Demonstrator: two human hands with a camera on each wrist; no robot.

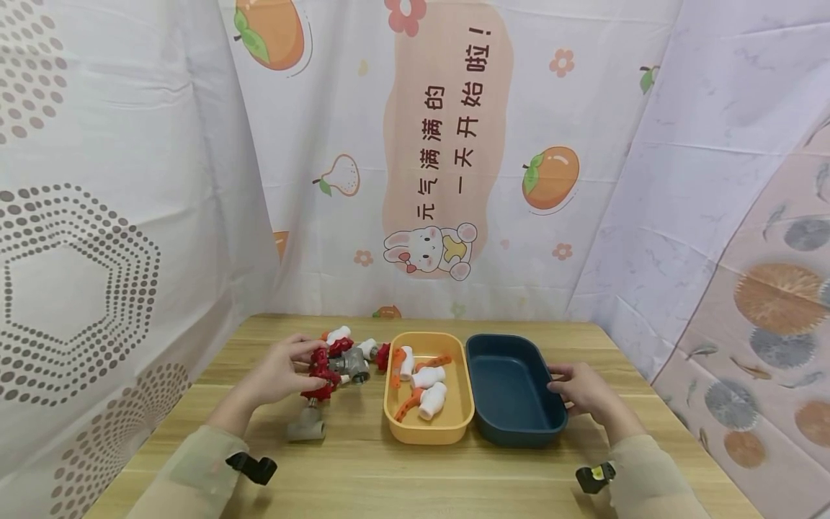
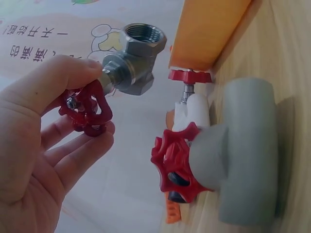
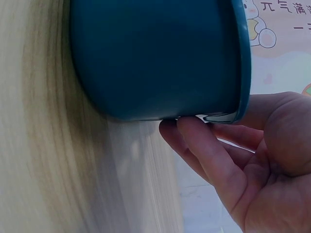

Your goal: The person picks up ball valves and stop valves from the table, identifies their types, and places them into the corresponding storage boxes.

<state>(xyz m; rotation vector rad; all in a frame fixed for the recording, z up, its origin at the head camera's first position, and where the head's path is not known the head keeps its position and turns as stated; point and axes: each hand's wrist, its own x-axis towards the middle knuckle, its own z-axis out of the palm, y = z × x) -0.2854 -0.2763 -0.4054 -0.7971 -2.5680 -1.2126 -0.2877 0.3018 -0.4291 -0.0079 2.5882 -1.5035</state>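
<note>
My left hand (image 1: 282,375) pinches the red handwheel (image 2: 87,109) of a metal valve (image 2: 133,73), its threaded opening facing up in the left wrist view. Just below that hand, a grey tee-shaped valve (image 1: 307,429) with a red handwheel lies on the table. White valves with red or orange handles lie beyond the fingers. On the right, my right hand (image 1: 586,393) grips the side of a dark blue bin (image 1: 519,436), fingers against its outer wall and thumb at the rim.
A yellow bin (image 1: 428,435) stands against the blue bin's left side, holding several white valves (image 1: 432,400) with orange handles. The blue bin shows a bare floor. Both sit on the wooden table (image 1: 415,479), with printed curtains (image 1: 324,94) behind and at the sides.
</note>
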